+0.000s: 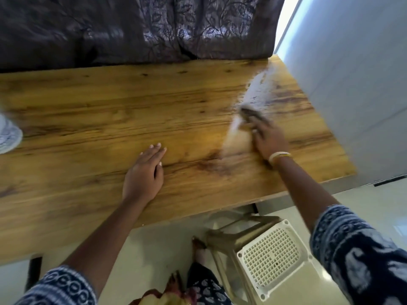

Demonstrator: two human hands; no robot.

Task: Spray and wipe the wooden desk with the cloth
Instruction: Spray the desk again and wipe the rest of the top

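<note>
While the desk [92, 111] filled most of the view, a dark leaf-patterned curtain [136, 29] hung behind its far edge at twelve o'clock; a pale wall [352, 73] closed the side at two o'clock; a white stool [273, 258] with a perforated seat stood on the floor at five o'clock, beside the desk's near edge; a pale patterned object [8, 137], cut off by the frame, sat on the wood at nine o'clock. The left hand [143, 175] lay flat on the desk near the middle, fingers straight and together, grasping nothing. The right hand [267, 137], a bangle [278, 156] at its wrist, reached toward two o'clock and pressed on the cloth [253, 100]; the cloth was a pale motion-blurred streak on the desk's right end, stretching away from the fingers toward the far right corner; blur hid whether the fingers curled round it or lay flat upon it. Both sleeves were dark blue with white print.
</note>
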